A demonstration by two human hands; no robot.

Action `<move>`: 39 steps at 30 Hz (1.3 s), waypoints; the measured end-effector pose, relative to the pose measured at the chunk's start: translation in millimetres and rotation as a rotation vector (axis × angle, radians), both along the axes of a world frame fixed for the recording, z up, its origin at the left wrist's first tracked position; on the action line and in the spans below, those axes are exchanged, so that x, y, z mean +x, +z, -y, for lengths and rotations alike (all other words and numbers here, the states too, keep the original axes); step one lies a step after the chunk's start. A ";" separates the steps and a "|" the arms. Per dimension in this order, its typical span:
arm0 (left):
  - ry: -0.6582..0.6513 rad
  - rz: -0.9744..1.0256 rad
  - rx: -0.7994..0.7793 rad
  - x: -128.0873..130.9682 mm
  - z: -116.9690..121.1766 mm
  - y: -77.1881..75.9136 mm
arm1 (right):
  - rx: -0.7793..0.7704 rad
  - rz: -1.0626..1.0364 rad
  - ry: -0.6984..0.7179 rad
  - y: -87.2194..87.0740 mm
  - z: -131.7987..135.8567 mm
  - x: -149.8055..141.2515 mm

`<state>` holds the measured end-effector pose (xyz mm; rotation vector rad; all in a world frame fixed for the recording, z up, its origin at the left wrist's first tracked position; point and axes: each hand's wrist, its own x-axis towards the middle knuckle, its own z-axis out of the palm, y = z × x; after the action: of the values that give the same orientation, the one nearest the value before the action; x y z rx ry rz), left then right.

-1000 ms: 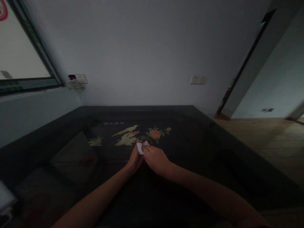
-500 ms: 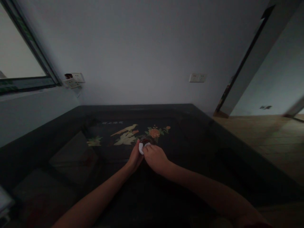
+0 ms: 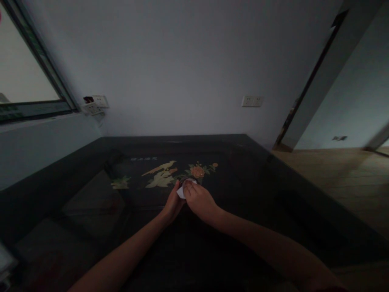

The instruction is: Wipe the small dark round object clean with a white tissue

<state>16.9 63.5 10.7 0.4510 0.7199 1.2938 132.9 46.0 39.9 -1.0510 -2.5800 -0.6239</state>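
Both bare forearms reach inward over the table, wrists nearly meeting at its middle, where the left hand cups the left side of one dark, round-rimmed object, its far fingers hidden, while the right hand bends over, fingers bunched on one soft white wipe pressed to it. The object sits just below the large orange flower decorating the dark, glossy tabletop; two sockets share the wall.
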 end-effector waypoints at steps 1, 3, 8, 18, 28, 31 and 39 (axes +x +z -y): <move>-0.002 -0.005 0.006 0.0 1.4 1.8 | -0.007 0.016 -0.008 0.8 1.1 0.3; -0.001 -0.017 0.033 0.1 3.7 5.0 | -0.054 0.037 -0.012 3.8 4.1 0.7; -0.019 -0.025 0.052 -0.7 3.5 4.2 | -0.261 -0.082 0.006 12.1 10.4 0.2; 0.016 -0.012 0.031 -0.3 1.7 0.6 | -0.071 -0.018 0.007 3.4 4.2 0.7; -0.009 0.018 0.083 -3.5 -2.9 -4.9 | -0.347 -0.210 0.066 7.0 1.0 3.0; 0.018 0.037 0.043 -3.3 -1.2 -4.3 | -0.222 -0.161 0.073 4.4 0.0 2.0; -0.002 0.016 0.064 0.0 3.7 3.6 | -0.226 -0.031 0.014 10.5 3.6 2.1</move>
<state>16.9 59.8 14.3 0.4922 0.6659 1.3201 134.9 42.4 50.4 -1.0982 -2.6753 -0.3146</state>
